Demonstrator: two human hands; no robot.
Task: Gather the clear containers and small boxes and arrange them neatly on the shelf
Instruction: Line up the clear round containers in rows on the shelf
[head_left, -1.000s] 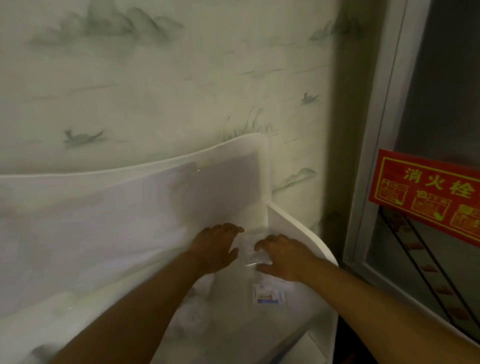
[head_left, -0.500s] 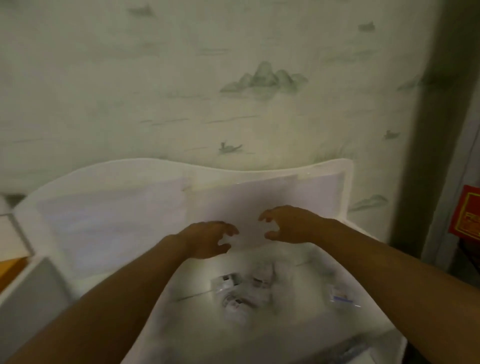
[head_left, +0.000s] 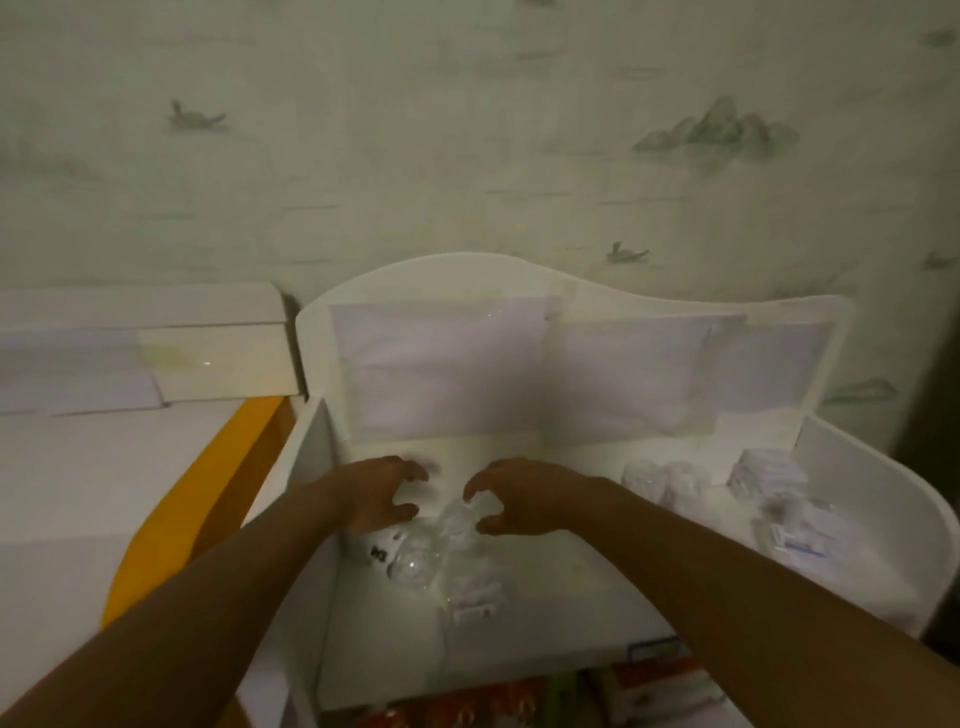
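Clear containers (head_left: 457, 519) lie jumbled mid-shelf (head_left: 545, 613), more (head_left: 670, 483) by the right wall. My left hand (head_left: 376, 493) and right hand (head_left: 524, 501) hover with curled fingers, gripping nothing. They look slippery; a careless sweep could tip them off the open front edge. Side walls hem me in.

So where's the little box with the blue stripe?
In the head view the small box with the blue stripe sits at the shelf's right end, close to the white side wall, in front of the clear containers.
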